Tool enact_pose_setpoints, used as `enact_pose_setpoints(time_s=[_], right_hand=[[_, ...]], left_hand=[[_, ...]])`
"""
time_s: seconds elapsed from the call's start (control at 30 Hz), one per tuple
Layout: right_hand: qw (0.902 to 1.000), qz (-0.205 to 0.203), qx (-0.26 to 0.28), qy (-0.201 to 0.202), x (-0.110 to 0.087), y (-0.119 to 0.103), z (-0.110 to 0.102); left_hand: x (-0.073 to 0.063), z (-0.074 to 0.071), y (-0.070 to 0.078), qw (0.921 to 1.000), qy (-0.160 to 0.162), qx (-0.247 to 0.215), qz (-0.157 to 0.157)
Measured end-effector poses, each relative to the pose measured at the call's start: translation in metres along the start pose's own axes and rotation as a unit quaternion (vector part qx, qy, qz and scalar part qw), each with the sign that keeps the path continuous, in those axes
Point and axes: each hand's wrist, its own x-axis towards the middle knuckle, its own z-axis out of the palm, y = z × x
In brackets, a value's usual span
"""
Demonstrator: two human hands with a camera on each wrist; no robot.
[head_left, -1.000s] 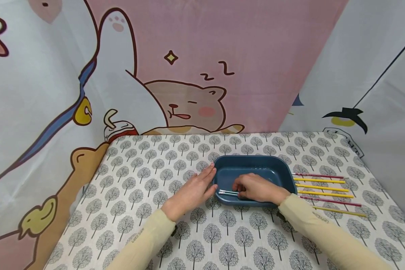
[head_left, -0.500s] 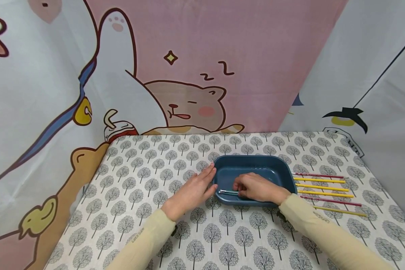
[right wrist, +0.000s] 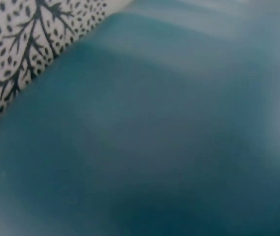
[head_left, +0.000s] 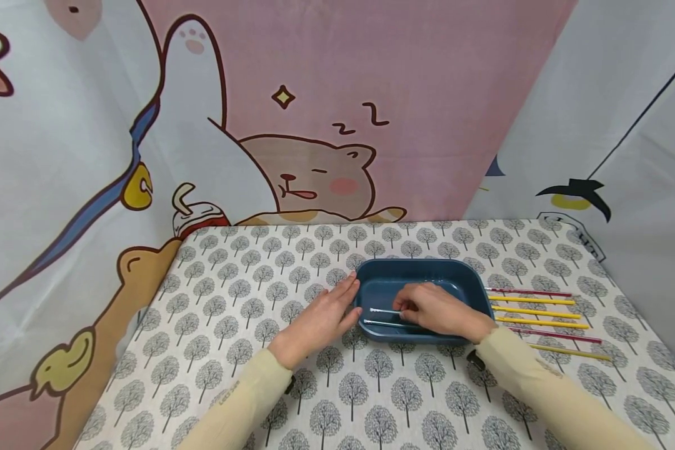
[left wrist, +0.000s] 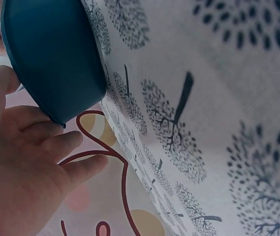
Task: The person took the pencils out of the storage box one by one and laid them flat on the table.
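A dark blue rectangular tray (head_left: 379, 291) sits on the table in the head view. Over its inside, my right hand (head_left: 441, 311) pinches a slim teal pencil (head_left: 384, 310) with a silvery end pointing left. A second teal pencil (head_left: 390, 324) lies in the tray along the near wall, partly hidden by that hand. At the tray's left end my left hand (head_left: 322, 320) rests with fairly straight fingers against the rim. In the left wrist view, the fingertips (left wrist: 73, 140) reach along the tray's outer wall (left wrist: 56, 59). Only the blurred tray (right wrist: 144, 123) fills the right wrist view.
To the right of the tray, several pencils lie side by side on the tree-print tablecloth (head_left: 247, 375): yellow pencils (head_left: 542, 312), dark red pencils (head_left: 562, 336) and a dull gold pencil (head_left: 574, 353). A cartoon-printed curtain (head_left: 427, 125) hangs behind the table.
The two teal pencils lay close together under my right hand. One has now shifted away from the near wall with the hand, opening a gap between them. My left hand has stayed put.
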Motion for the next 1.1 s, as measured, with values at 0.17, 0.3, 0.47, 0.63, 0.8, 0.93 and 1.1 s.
enact_pose_setpoints(time_s=[0.17,0.3,0.47,0.63,0.8,0.93,1.1], right_hand=[[0.9997,0.013,0.001,0.019,-0.005,-0.004,-0.006],[0.9994,0.008,0.001,0.034,-0.011,-0.007,-0.011],[0.998,-0.014,0.001,0.062,-0.017,-0.009,-0.017],[0.995,-0.028,0.002,0.095,-0.025,-0.011,-0.024],[0.9917,-0.034,-0.005,0.124,-0.036,-0.012,-0.029],[0.99,-0.037,0.001,0.136,-0.046,-0.012,-0.033],[0.9883,-0.032,0.001,0.149,-0.058,-0.013,-0.037]], left_hand=[[0.0,0.001,-0.001,1.0,0.0,-0.001,-0.001],[0.0,0.001,0.0,1.0,-0.002,-0.007,0.0],[0.0,0.0,0.0,0.9999,-0.005,-0.013,-0.003],[0.0,0.001,0.0,1.0,-0.003,-0.009,0.0],[0.0,0.001,-0.001,1.0,-0.006,-0.007,-0.002],[0.0,0.0,-0.001,0.9998,-0.016,-0.006,-0.009],[-0.001,0.0,-0.001,0.9999,-0.013,-0.006,-0.006]])
